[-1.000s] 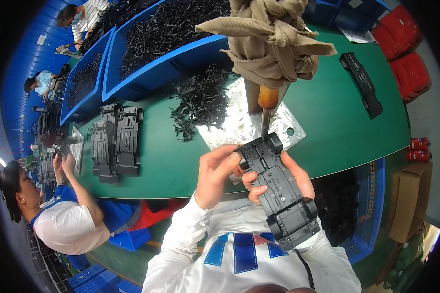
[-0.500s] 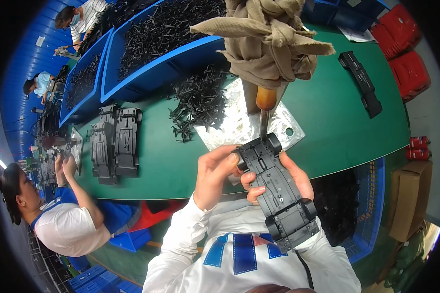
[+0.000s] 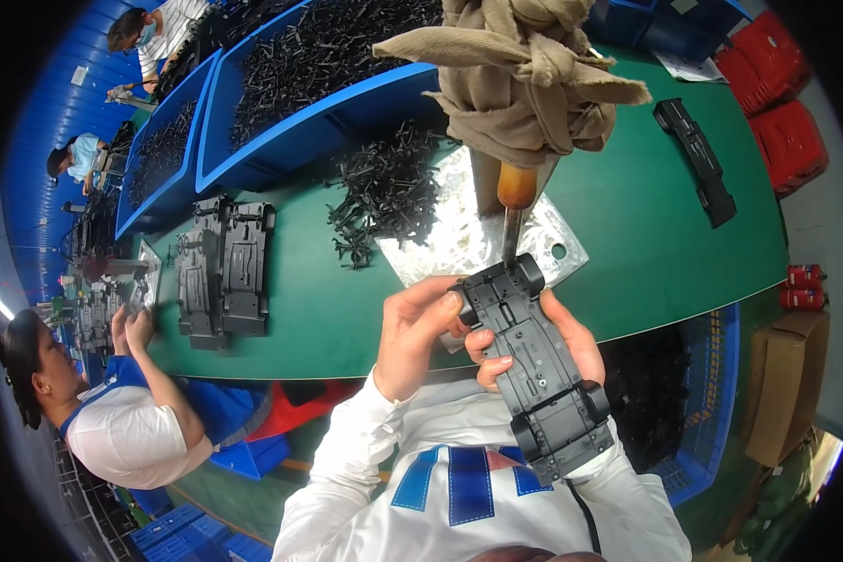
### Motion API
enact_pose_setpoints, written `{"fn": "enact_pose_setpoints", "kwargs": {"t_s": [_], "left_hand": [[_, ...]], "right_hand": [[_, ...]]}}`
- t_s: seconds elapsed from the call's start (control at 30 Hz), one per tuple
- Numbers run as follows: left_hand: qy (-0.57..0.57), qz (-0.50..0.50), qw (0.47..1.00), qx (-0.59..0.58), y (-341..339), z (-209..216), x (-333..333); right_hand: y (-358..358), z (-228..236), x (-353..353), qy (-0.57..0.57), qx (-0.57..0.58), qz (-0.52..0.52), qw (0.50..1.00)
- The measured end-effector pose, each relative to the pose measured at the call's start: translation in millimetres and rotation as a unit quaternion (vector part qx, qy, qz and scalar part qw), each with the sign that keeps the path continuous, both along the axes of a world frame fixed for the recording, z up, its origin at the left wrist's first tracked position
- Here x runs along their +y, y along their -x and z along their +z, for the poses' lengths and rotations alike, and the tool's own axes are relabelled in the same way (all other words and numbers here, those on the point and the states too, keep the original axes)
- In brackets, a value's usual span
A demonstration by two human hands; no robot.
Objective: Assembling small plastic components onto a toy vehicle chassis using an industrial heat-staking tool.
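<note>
Steadying a black chassis [image 3: 534, 365] above the near edge of the counter [image 3: 642, 253], the left grip [image 3: 411, 328] pinches one far corner while the right grip [image 3: 574, 339] wraps its middle, the plastic likely light, stiff and best held by its long sides.

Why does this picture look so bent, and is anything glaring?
Head view: fisheye distortion bends the green table at its edge, and blackness fills the corners; head view again: glare whitens the shiny plate, while the black chassis looks fairly sharp.

Left hand [image 3: 406, 339] pinching, thumb [image 3: 440, 314] uppermost, right hand [image 3: 576, 339] cupped, palm apparently upward, fingers [image 3: 494, 371] curled
</note>
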State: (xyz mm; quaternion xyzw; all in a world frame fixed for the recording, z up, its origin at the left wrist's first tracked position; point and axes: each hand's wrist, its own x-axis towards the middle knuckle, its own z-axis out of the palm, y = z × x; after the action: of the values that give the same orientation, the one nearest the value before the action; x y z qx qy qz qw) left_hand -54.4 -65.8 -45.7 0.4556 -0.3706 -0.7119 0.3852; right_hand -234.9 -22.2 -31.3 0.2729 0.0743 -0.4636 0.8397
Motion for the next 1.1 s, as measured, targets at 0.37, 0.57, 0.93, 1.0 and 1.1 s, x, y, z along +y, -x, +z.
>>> {"fn": "enact_pose_setpoints", "kwargs": {"t_s": [0.37,0.57,0.93,1.0,1.1], "left_hand": [[-0.012,0.004,1.000,-0.011,-0.3,-0.5,0.7],[-0.010,0.011,1.000,-0.008,0.5,-0.5,2.1],[-0.004,-0.005,1.000,-0.003,-3.8,-3.2,-0.4],[0.003,-0.018,1.000,0.008,-6.5,-5.2,-0.5],[0.000,-0.019,1.000,0.012,-4.9,-3.4,-0.3]], "right_hand": [[0.1,2.9,0.0,-0.016,0.015,-0.008,1.000],[-0.2,4.1,-0.1,-0.009,0.006,-0.007,1.000],[-0.9,7.2,-2.1,-0.006,0.001,-0.010,1.000],[-1.1,7.2,-1.9,-0.009,0.000,-0.009,1.000],[-0.9,4.2,-2.4,0.003,-0.005,-0.009,1.000]]}}
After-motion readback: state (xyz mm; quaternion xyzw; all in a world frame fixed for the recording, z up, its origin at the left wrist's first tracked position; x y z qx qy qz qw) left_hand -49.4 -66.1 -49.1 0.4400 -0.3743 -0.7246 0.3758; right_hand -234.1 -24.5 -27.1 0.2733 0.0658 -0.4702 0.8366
